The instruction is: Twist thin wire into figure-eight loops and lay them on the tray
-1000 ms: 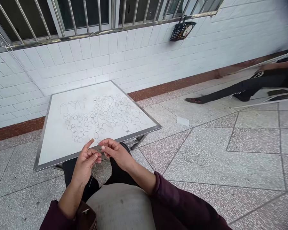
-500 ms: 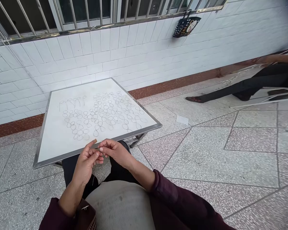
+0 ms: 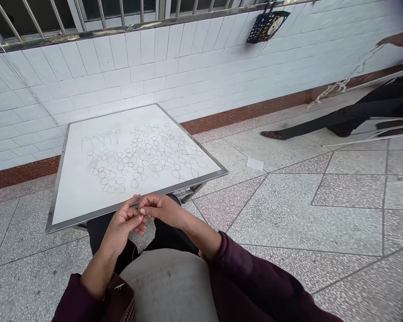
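Head view: a thin thread point(image 3: 133, 252) is pinched at the fingertips of both hands, thumb against forefinger on each side, though the short stretch between them is too small to be made out. Its loose part is seen hanging below the left hand point(image 3: 121, 227), over the lap. The right hand point(image 3: 164, 210) is held just beside the left, with the tips touching or nearly so; which of the two cannot be told.

Both hands are held at the near edge of a white table point(image 3: 74, 201), which is framed in grey metal. Many thin loops point(image 3: 145, 157) are spread across its top, some shaped like a figure eight; at the far left, a row of loops with tails point(image 3: 102, 139) is seen.

Below the hands, dark trousers point(image 3: 99, 230) and a grey cloth point(image 3: 169, 286) are worn, with maroon sleeves point(image 3: 255, 264) on the arms.

Farther out, a white paper point(image 3: 255, 164) is seen on the speckled floor point(image 3: 282, 214). A dark bag point(image 3: 268, 26) is hung by the tiled wall point(image 3: 121, 85). At the right, a pale cord point(image 3: 339, 86) is held by another person's hand point(image 3: 401, 39), above an outstretched leg point(image 3: 315, 120).
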`<state>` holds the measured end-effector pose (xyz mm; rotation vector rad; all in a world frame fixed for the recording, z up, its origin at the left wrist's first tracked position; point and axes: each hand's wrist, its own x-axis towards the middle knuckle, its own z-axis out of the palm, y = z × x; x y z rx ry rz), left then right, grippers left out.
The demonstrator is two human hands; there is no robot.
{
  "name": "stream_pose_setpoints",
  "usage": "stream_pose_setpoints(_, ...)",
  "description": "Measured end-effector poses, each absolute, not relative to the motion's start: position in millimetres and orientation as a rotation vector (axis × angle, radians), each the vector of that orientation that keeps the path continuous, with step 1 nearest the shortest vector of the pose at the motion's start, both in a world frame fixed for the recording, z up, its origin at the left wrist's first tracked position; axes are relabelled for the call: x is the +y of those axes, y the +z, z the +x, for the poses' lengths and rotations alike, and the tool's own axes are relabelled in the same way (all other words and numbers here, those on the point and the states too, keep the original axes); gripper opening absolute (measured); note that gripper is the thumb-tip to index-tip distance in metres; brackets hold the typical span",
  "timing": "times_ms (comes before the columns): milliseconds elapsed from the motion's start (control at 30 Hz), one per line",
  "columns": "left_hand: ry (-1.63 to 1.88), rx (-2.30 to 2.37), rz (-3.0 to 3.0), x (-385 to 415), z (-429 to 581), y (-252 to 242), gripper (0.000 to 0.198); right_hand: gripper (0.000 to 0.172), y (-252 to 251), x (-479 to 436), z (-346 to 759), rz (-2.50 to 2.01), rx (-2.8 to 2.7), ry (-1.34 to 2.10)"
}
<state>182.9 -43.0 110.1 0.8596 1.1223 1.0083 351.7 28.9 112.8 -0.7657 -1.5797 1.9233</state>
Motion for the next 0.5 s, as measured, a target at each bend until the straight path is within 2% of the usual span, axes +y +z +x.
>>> stream_pose_setpoints(200,0.994,1.186,0.934,-41.5,185.4,111.7,0.073,0.014,111.2,34.7,351.9,-0.852,-1.746,1.852)
stream_pose_setpoints(500,1.014,1.151,0.889,-40.1,185.4,111.6,0.073,0.007,131.1,49.8,352.5,-0.878,-1.861,1.878)
